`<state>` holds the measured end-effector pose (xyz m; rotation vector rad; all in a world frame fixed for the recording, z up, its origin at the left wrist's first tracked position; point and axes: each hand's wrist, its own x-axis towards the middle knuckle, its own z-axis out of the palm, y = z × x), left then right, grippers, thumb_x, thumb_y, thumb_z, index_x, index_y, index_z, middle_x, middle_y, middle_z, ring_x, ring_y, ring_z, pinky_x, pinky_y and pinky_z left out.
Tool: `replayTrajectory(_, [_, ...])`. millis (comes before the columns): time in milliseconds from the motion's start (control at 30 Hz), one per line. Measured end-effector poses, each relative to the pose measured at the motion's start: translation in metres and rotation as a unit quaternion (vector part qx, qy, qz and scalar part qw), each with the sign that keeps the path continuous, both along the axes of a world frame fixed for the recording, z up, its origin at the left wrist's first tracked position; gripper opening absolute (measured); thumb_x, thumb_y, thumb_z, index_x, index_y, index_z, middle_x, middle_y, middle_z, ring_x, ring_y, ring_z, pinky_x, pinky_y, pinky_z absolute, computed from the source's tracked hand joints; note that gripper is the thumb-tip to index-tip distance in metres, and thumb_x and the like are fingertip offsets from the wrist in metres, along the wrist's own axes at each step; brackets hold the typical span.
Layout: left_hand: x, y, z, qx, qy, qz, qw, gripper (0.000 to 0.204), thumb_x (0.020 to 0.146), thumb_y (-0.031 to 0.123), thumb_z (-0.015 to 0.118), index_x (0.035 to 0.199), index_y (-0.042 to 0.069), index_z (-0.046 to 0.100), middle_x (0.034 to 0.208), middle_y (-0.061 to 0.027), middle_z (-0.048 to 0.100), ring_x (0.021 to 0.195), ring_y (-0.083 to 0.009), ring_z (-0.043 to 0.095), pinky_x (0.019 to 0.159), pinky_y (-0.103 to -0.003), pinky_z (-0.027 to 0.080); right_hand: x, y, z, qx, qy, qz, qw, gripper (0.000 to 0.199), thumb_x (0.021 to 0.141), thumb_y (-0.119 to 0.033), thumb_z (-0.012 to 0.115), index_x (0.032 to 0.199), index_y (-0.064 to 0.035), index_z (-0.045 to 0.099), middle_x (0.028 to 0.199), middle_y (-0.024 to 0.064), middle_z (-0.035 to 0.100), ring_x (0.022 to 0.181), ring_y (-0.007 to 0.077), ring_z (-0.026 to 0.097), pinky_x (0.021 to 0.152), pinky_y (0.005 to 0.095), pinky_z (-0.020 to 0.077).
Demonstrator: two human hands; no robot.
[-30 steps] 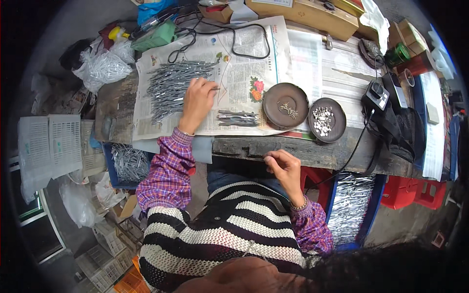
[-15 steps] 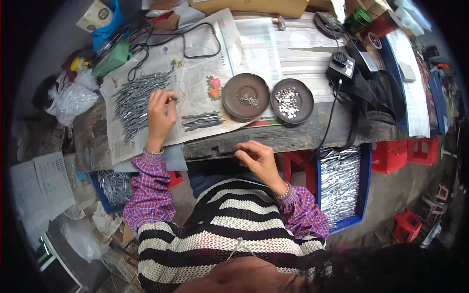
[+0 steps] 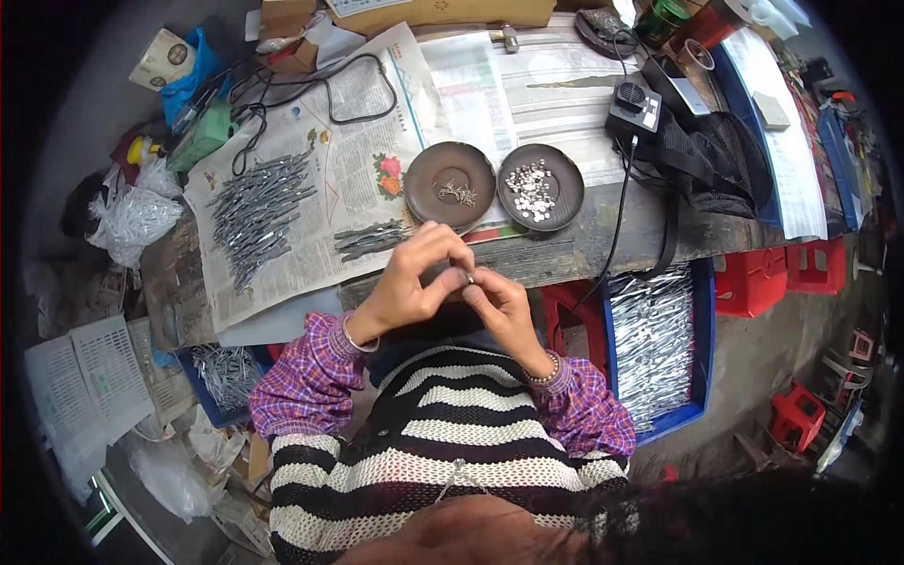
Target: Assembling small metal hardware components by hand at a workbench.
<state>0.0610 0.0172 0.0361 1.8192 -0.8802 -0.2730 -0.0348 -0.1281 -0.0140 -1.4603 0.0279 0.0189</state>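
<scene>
My left hand point(image 3: 407, 285) and my right hand point(image 3: 507, 313) meet just off the table's front edge, fingertips pinched together. A tiny thing sits between them, too small to make out. Just beyond my left hand lies a short row of slim metal pieces point(image 3: 369, 240), some with brassy ends. Further left, a larger pile of slim grey metal pieces point(image 3: 259, 215) spreads over the newspaper point(image 3: 325, 221). Past my fingers stand two round brown dishes: the left dish point(image 3: 424, 169) holds small pin-like parts point(image 3: 459, 193), the right dish point(image 3: 568, 193) small shiny discs point(image 3: 530, 195).
A blue crate point(image 3: 703, 348) full of metal pieces stands below at the right, near red stools point(image 3: 750, 294). Another blue crate point(image 3: 209, 400) is below left. A black device point(image 3: 634, 110) with a cable, a black bag point(image 3: 720, 169) and a hammer point(image 3: 510, 38) lie on the table.
My left hand has moved right and nearer from the large pile to meet my right hand, which stays by the table edge. The whole view has shifted slightly.
</scene>
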Motion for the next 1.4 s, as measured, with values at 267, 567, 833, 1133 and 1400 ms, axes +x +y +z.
replayTrajectory(267, [0.052, -0.019, -0.035, 0.123, -0.187, 0.113, 0.968, 0.021, 0.07, 0.002, 0.063, 0.091, 0.006, 0.065, 0.083, -0.0086, 0.059, 0.08, -0.028, 0.053, 0.071, -0.036, 0.044, -0.005, -0.005, -0.007, 0.213, 0.12, 0.007, 0.97, 0.022, 0.093, -0.012, 0.053, 0.107, 0.0023, 0.06, 0.079, 0.002, 0.06, 0.072, 0.0068, 0.056, 0.065, 0.0202, 0.0479])
replayTrajectory(567, [0.055, -0.03, -0.055, 0.164, -0.237, 0.119, 0.95, 0.013, 0.07, 0.006, 0.066, 0.082, 0.006, 0.062, 0.08, -0.0064, 0.055, 0.079, -0.0266, 0.052, 0.068, -0.036, 0.044, -0.007, -0.008, -0.019, 0.234, 0.139, -0.011, 0.962, 0.024, 0.092, -0.012, 0.053, 0.11, 0.0026, 0.059, 0.079, 0.0027, 0.059, 0.067, 0.007, 0.055, 0.062, 0.0197, 0.0472])
replayTrajectory(833, [0.058, -0.024, -0.053, 0.17, -0.228, 0.12, 0.951, 0.008, 0.072, 0.005, 0.064, 0.079, 0.005, 0.061, 0.079, -0.0079, 0.056, 0.078, -0.028, 0.053, 0.067, -0.036, 0.043, -0.007, -0.009, -0.023, 0.227, 0.152, -0.013, 0.962, 0.025, 0.093, -0.011, 0.052, 0.111, 0.0033, 0.059, 0.079, 0.0037, 0.059, 0.065, 0.0077, 0.055, 0.061, 0.0201, 0.0477])
replayTrajectory(1133, [0.06, -0.014, -0.045, 0.161, -0.219, 0.13, 0.954, 0.015, 0.072, 0.005, 0.064, 0.087, 0.005, 0.064, 0.083, -0.0089, 0.057, 0.081, -0.0273, 0.055, 0.074, -0.036, 0.044, -0.007, -0.006, -0.025, 0.245, 0.166, -0.012, 0.955, 0.026, 0.091, -0.012, 0.055, 0.113, 0.0018, 0.058, 0.077, 0.0026, 0.06, 0.063, 0.0061, 0.055, 0.058, 0.0189, 0.0462])
replayTrajectory(1400, [0.057, -0.018, -0.053, 0.192, -0.256, 0.135, 0.938, 0.011, 0.074, 0.004, 0.063, 0.085, 0.002, 0.062, 0.08, -0.0095, 0.057, 0.079, -0.0279, 0.056, 0.07, -0.035, 0.044, -0.008, -0.007, -0.024, 0.236, 0.158, -0.016, 0.959, 0.026, 0.093, -0.011, 0.052, 0.114, 0.0023, 0.058, 0.079, 0.0028, 0.058, 0.064, 0.0068, 0.054, 0.061, 0.0217, 0.0497])
